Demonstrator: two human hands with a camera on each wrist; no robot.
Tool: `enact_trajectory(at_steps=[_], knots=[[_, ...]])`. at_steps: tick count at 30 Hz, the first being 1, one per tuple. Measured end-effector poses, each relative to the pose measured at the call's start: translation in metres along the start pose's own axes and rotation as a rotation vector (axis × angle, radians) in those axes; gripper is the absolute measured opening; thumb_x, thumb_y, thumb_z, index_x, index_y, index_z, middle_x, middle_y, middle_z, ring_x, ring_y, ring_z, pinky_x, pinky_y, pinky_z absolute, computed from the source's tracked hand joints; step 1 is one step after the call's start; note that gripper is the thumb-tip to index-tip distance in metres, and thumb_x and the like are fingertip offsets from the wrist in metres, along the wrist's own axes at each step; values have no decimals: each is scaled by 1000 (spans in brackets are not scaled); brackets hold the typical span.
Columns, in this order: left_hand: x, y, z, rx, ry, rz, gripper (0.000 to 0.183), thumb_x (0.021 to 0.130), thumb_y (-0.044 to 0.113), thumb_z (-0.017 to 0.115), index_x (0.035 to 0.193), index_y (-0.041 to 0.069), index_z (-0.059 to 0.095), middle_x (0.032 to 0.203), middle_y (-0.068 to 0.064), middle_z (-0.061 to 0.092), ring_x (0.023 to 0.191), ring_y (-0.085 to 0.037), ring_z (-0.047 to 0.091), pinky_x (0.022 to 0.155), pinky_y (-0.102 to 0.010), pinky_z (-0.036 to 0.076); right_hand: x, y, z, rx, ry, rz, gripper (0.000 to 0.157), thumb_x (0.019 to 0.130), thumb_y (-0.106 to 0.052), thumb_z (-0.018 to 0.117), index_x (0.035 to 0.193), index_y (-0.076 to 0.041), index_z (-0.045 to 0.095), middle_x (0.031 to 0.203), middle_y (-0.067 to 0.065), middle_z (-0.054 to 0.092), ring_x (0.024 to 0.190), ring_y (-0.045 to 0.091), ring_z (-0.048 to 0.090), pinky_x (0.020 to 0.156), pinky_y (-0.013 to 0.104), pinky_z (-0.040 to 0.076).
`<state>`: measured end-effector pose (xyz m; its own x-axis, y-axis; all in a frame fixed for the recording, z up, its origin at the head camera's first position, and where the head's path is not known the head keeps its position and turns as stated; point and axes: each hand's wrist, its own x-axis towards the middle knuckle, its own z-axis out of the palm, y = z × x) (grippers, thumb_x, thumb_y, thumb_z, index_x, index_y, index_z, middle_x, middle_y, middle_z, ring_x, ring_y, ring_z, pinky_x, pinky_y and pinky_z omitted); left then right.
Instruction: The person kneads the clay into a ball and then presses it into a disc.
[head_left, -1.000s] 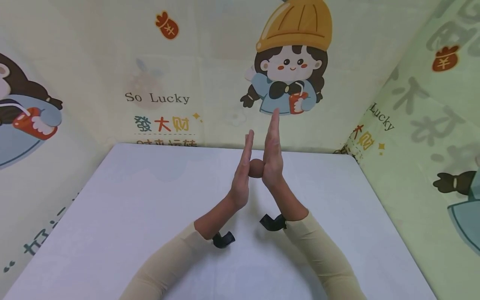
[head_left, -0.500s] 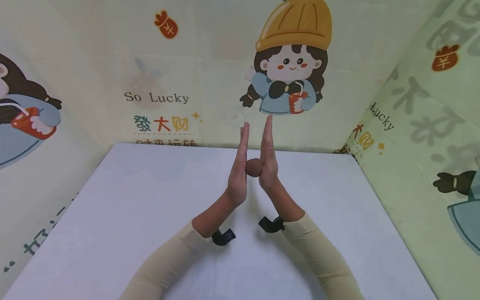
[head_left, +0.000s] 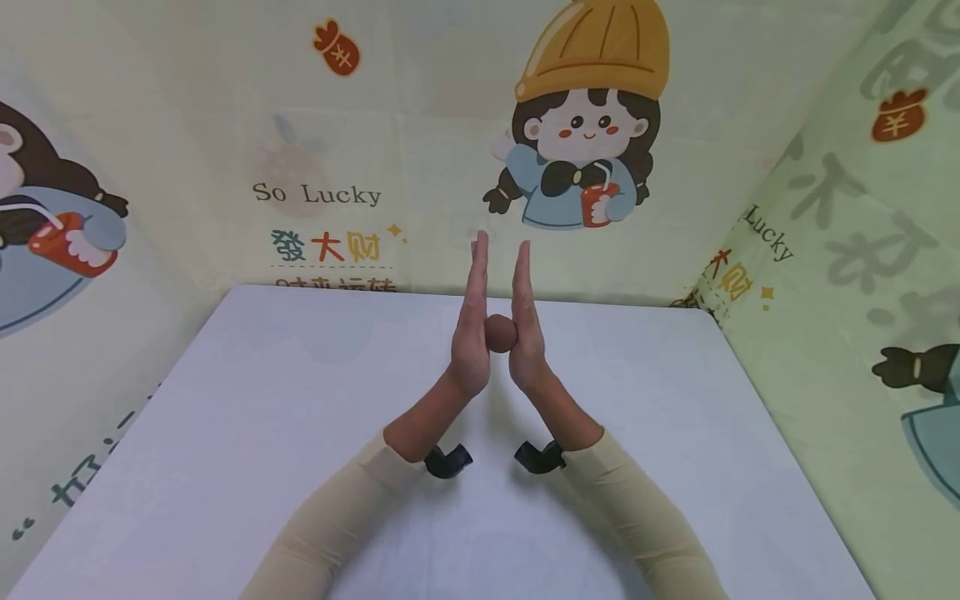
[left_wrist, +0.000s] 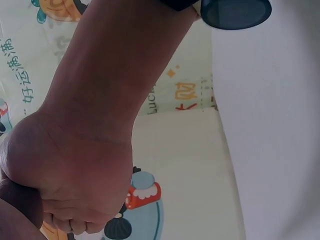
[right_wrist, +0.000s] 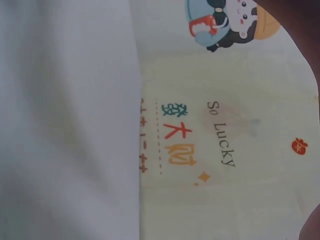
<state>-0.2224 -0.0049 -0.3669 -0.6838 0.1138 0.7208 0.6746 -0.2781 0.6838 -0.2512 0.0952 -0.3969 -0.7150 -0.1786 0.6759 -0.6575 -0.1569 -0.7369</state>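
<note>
Between my two flat palms sits a brown ball [head_left: 501, 333], raised above the white table in the head view. My left hand [head_left: 471, 333] presses it from the left with straight fingers pointing up and away. On the other side my right hand [head_left: 528, 337] presses it, fingers likewise straight. The left wrist view shows the left hand [left_wrist: 75, 170] from the heel of the palm, with the dark ball [left_wrist: 22, 200] beside it at the lower left edge. Only dark slivers of skin show at the right edge of the right wrist view.
A white table [head_left: 262, 400] spreads under both forearms. Behind it stands a pale printed cloth backdrop [head_left: 435, 125], with further printed cloth on both sides. A black curved wrist mount [head_left: 448, 461] hangs from the left wrist, and another black mount [head_left: 540, 457] from the right.
The left hand has slid forward and the right hand back, so their fingertips are now nearly level. The ball has shifted slightly left between the palms.
</note>
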Motion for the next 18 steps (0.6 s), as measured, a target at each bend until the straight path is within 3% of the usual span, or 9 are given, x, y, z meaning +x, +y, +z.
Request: enact_trajectory(at_steps=[3, 4, 5, 6, 8, 10, 11, 13, 18], knots=[[2, -2, -2, 15, 22, -10, 63, 108, 19, 10, 167, -1, 4, 177, -10, 1, 160, -14, -5, 127, -40, -2, -3, 0, 3, -13, -12, 10, 63, 113, -36, 14, 169, -15, -4, 176, -10, -7, 160, 13, -7, 127, 45, -4], [3, -3, -3, 21, 29, -12, 63, 108, 20, 10, 167, -1, 4, 177, -11, 1, 160, -13, -5, 127, -40, -2, -4, 1, 3, -10, -17, 13, 63, 113, -36, 14, 169, -15, -4, 176, -8, -8, 160, 13, 0, 127, 44, -2], [3, -3, -3, 26, 34, -15, 63, 108, 20, 10, 167, -1, 4, 177, -10, 1, 160, -13, -5, 127, -40, -3, -5, 1, 4, -15, -22, 12, 63, 113, -37, 13, 169, -15, -4, 176, -6, -9, 155, 11, 22, 126, 43, 2], [4, -4, -4, 29, 41, -20, 63, 108, 20, 11, 167, -1, 5, 177, -9, 1, 160, -13, -5, 127, -40, -3, -6, 1, 5, -18, -26, 10, 63, 113, -37, 13, 169, -15, -4, 176, -4, -9, 141, 10, 41, 126, 41, 5], [4, -6, -6, 36, 51, -29, 63, 108, 22, 10, 167, 0, 5, 177, -8, 1, 160, -12, -5, 127, -39, -2, -9, 2, 7, -15, -41, 6, 63, 114, -40, 13, 170, -15, -5, 169, 4, 30, 92, 9, 59, 115, 34, 28], [5, -9, -9, 32, 64, -46, 64, 108, 24, 10, 168, 2, 5, 177, -5, 2, 160, -10, -5, 127, -39, -2, -11, 3, 9, -17, -59, 7, 65, 114, -45, 14, 170, -17, -5, 123, 6, 66, 59, 12, 41, 87, 27, 42], [5, -10, -10, 28, 70, -56, 64, 109, 25, 11, 168, 2, 5, 177, -4, 1, 160, -10, -5, 127, -39, -2, -12, 3, 10, -23, -69, 7, 67, 114, -48, 15, 170, -17, -6, 94, 4, 65, 51, 14, 32, 72, 26, 41], [7, -12, -12, 24, 81, -72, 64, 109, 26, 11, 168, 3, 5, 177, -3, 1, 159, -9, -5, 127, -38, -2, -13, 3, 12, -28, -80, 11, 69, 114, -52, 15, 169, -18, -7, 60, -1, 40, 49, 16, 32, 55, 27, 33], [10, -16, -17, 14, 107, -86, 64, 109, 26, 11, 168, 4, 4, 177, -4, 0, 159, -9, -4, 127, -38, -1, -15, 2, 18, -44, -71, 20, 71, 113, -55, 15, 170, -19, -7, 64, -8, 45, 52, 17, 36, 65, 29, 39]])
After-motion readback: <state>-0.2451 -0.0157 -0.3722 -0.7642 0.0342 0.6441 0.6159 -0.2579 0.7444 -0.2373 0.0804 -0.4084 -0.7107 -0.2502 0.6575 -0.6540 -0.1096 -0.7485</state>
